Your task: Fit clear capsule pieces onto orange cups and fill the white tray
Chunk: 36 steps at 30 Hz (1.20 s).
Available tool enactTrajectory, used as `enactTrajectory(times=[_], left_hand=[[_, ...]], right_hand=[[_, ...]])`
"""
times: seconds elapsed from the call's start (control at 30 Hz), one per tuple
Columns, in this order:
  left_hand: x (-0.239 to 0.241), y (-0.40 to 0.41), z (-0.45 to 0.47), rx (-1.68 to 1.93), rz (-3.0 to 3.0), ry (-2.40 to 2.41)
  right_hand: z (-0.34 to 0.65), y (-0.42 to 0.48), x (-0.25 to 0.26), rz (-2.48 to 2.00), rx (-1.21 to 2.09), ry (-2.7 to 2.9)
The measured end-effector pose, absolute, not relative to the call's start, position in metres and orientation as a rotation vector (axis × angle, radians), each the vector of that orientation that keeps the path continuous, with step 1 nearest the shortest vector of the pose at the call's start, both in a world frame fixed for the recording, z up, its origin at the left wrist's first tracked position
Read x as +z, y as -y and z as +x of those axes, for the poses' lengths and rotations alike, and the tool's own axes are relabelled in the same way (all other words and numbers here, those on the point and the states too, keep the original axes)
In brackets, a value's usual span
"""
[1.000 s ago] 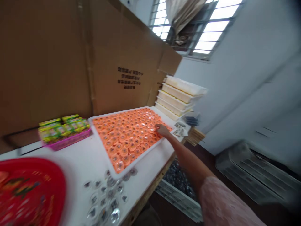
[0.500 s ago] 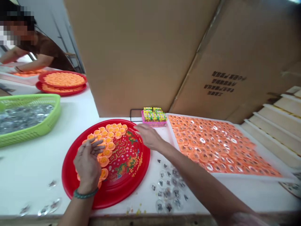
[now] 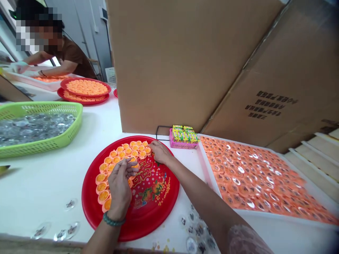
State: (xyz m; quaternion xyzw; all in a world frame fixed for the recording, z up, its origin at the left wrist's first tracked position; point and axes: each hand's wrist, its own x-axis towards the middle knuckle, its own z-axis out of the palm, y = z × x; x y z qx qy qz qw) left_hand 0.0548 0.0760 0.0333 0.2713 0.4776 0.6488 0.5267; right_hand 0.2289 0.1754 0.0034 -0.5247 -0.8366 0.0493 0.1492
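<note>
A round red tray [image 3: 159, 211] with gold and floral print stands before me. Small orange cup-shaped pieces with yellow-orange centres [image 3: 101, 187] lie in rows over its left and far part. My left hand [image 3: 120, 183], with a green bead bracelet, hovers palm-up over these pieces. Its thumb and index finger are pinched together; whatever lies between them is too small to make out. My right hand [image 3: 161, 152] reaches to the tray's far right, fingers drawn together beside the last pieces of the far row. Its fingertips are partly hidden, and so is anything in them.
A white tray of orange pieces with clear printed discs [image 3: 246, 176] lies right; a pink basket of yellow packets [image 3: 184, 144] stands behind. Loose clear discs [image 3: 198, 229] lie near the front edge. Left are a green basket [image 3: 71, 132], stacked red trays [image 3: 84, 102] and a co-worker [image 3: 71, 53]. Cardboard [image 3: 169, 70] blocks the back.
The view has shifted left, so things sit further right. My right hand has come down from above the tray's far right rim to the pieces there. My left hand stays over the pieces.
</note>
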Motion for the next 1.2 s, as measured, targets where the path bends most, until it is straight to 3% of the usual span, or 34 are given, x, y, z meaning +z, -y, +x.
enactTrajectory(times=[0.27, 0.43, 0.6, 0.77, 1.0, 1.2], left_hand=[[0.021, -0.075, 0.059, 1.301, 0.699, -1.145], [0.016, -0.071, 0.068, 1.113, 0.724, -1.122], [0.019, -0.06, 0.074, 0.891, 0.657, -0.759], [0.02, -0.051, 0.078, 0.806, 0.651, -0.645], [0.011, -0.053, 0.082, 0.776, 0.668, -0.806], [0.01, -0.054, 0.081, 0.772, 0.635, -0.79]], right_hand=[[0.244, -0.148, 0.012, -1.694, 0.224, 2.262], [0.241, -0.088, 0.026, -1.43, 0.311, 2.061], [0.221, -0.035, 0.035, -1.307, 0.36, 1.883], [0.209, -0.018, 0.022, -1.49, 0.262, 1.631], [0.209, -0.001, 0.004, -1.536, -0.022, 1.826], [0.215, 0.006, 0.0, -1.49, -0.04, 1.818]])
